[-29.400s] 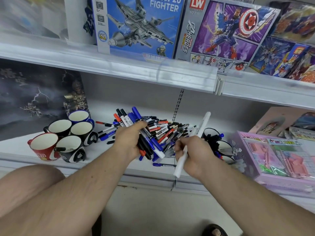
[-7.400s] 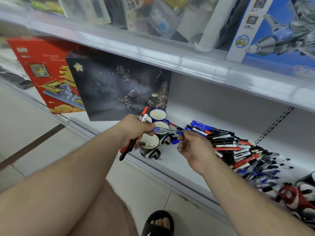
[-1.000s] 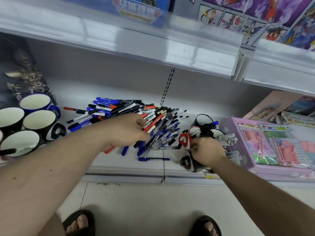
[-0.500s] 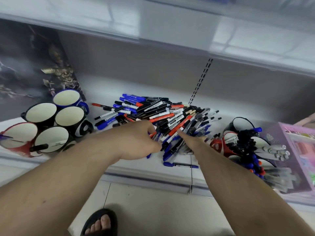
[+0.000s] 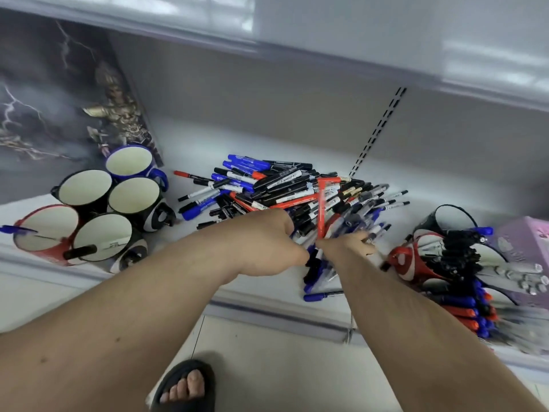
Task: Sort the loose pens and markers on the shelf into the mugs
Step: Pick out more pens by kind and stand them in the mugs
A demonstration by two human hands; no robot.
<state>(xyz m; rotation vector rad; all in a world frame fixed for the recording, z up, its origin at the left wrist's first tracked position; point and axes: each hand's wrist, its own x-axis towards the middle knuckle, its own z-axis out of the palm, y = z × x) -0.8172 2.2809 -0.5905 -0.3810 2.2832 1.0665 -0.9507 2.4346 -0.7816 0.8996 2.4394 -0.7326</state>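
From the head view we see a big pile of pens and markers [image 5: 300, 197] in the middle of the white shelf [image 5: 184, 138]. Our left hand [image 5: 267, 242] sits on the near edge of the pile with its fingers curled down into the pens, but we cannot tell if it holds one. Our right hand [image 5: 347, 243] is just beside it and pinches a red pen [image 5: 321, 212] that stands up over the pile.

On the left of the shelf are five mugs [image 5: 133, 194] close together. The red mug [image 5: 44, 230] has a blue pen in it, and the black mug [image 5: 102, 237] next to it has a black marker.

On the right are more mugs [image 5: 416, 263], full of pens. A purple box [image 5: 525, 242] sits at the far right, and a dark picture box [image 5: 59, 93] stands behind the left mugs.
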